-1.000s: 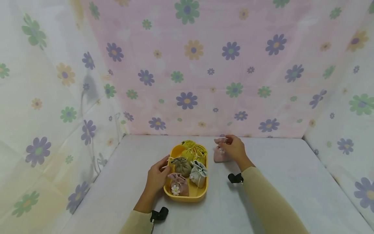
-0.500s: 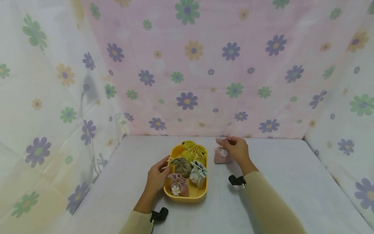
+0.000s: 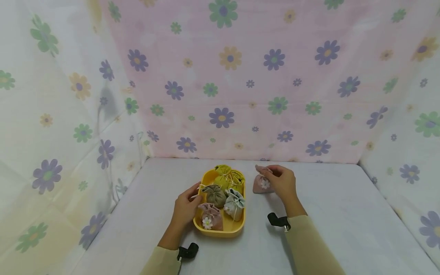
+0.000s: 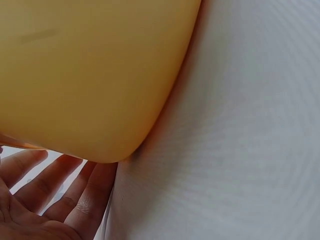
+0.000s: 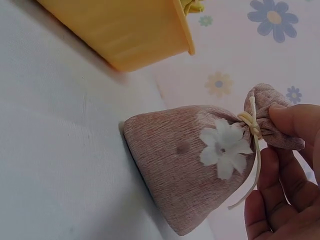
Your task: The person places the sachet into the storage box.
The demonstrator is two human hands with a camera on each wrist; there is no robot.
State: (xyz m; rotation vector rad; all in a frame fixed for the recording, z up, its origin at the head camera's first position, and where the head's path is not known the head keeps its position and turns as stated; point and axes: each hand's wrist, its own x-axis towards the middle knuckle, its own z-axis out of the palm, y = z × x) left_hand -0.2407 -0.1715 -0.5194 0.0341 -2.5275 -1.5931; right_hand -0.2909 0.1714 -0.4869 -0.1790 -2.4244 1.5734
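My right hand (image 3: 284, 184) pinches the gathered neck of a dusty-pink drawstring pouch (image 5: 185, 160) between thumb and fingers. A white fabric flower (image 5: 225, 149) and a cream cord decorate this pouch, whose base is close over the table. At the left side of a yellow tray (image 3: 220, 233), my left hand (image 3: 185, 206) holds the rim, thumb over it and fingers along the outer wall. Inside the tray lie yellow-green pouches (image 3: 227, 180), an olive-brown pouch (image 3: 214, 196), a pale grey-blue pouch (image 3: 234, 206) and another pink pouch (image 3: 211, 217) with a white flower.
A white cloth covers the table (image 3: 309, 206). Flower-printed curtains (image 3: 240, 95) enclose it at the back and on both sides. Black camera mounts (image 3: 188, 251) are on the wrists.
My right hand has shifted slightly down and to the right, and the pouch in it has turned so its white flower shows more. The left hand and tray stay put.
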